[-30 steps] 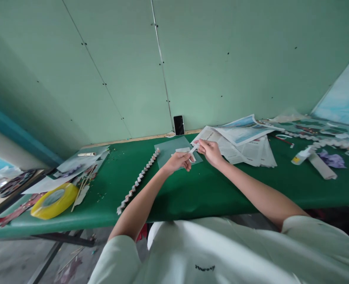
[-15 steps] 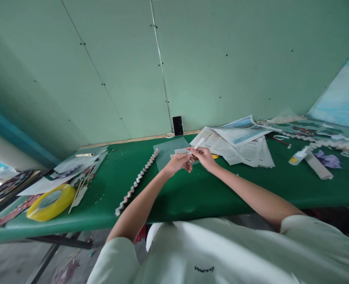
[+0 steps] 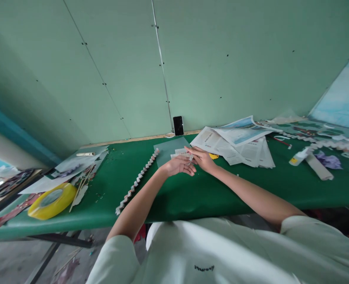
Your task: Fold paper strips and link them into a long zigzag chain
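Paper strip (image 3: pixel 191 157) between left hand (image 3: pixel 180 165) and right hand (image 3: pixel 204 159), fingers touching it (either grip, can't tell), apparently unjoined! At eight o'clock, a zigzag chain (image 3: pixel 137 183) lies already folded.

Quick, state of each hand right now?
Left hand: fingers loosely extended, beside a small paper piece; grip unclear.
Right hand: fingers at the same piece; whether it holds it cannot be told.

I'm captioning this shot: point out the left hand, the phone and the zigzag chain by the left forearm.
Left hand (image 3: pixel 177 165): head view, middle of the hand.
Phone (image 3: pixel 178 126): head view, centre of its dark screen.
Zigzag chain (image 3: pixel 137 182): head view, midway along it.
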The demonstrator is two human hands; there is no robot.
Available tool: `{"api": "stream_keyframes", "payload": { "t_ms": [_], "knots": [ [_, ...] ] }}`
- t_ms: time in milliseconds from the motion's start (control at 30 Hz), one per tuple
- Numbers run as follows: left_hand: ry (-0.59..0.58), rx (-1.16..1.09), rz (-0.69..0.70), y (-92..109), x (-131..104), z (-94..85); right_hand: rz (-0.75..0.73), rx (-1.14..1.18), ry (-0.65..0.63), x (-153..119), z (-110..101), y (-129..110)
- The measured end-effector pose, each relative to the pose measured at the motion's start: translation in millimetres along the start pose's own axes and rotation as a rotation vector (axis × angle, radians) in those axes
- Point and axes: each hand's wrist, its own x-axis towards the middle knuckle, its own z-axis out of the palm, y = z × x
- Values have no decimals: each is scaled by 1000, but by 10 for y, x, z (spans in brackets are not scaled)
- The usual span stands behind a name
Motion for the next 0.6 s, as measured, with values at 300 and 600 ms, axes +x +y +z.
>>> {"api": "stream_keyframes", "payload": {
  "t_ms": [300,600],
  "knots": [
    [-68,-21,-59,31,-22,-27,-115,-65,-111,-16,0,60],
    [-34,-31,-123,29,5,-15,-191,-226,-164,-15,-44,134]
  ]
}}
